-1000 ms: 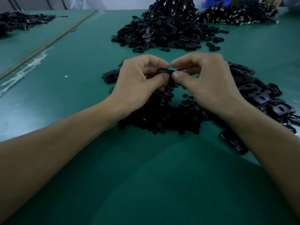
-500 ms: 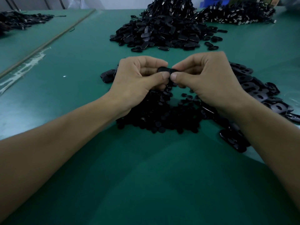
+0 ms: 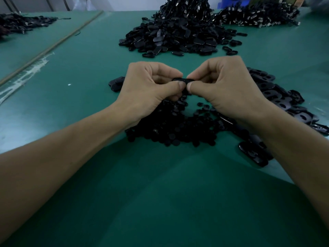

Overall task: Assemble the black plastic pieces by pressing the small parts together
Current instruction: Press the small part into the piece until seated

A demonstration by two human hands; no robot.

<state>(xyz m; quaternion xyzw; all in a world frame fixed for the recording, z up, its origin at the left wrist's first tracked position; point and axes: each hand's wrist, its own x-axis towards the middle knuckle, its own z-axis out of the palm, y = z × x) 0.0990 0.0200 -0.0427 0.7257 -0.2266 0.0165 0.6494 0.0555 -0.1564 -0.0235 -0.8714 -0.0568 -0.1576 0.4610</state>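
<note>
My left hand (image 3: 151, 88) and my right hand (image 3: 226, 88) meet above the green table, each pinching one end of a small black plastic piece (image 3: 183, 79) between thumb and curled fingers. Only its top edge shows between the fingertips. Beneath my hands lies a heap of small round black parts (image 3: 170, 129). To the right spreads a row of larger flat black pieces with holes (image 3: 283, 102).
A big pile of black oval pieces (image 3: 174, 36) sits at the back centre, another pile with metal clips (image 3: 258, 15) at the back right. More black parts (image 3: 19, 24) lie far left beyond a table seam (image 3: 53, 45). Bare green table surface (image 3: 160, 202) stretches in front.
Both hands stay pinched on the same black piece; the thumbs have pressed slightly closer together. The view has shifted a little.
</note>
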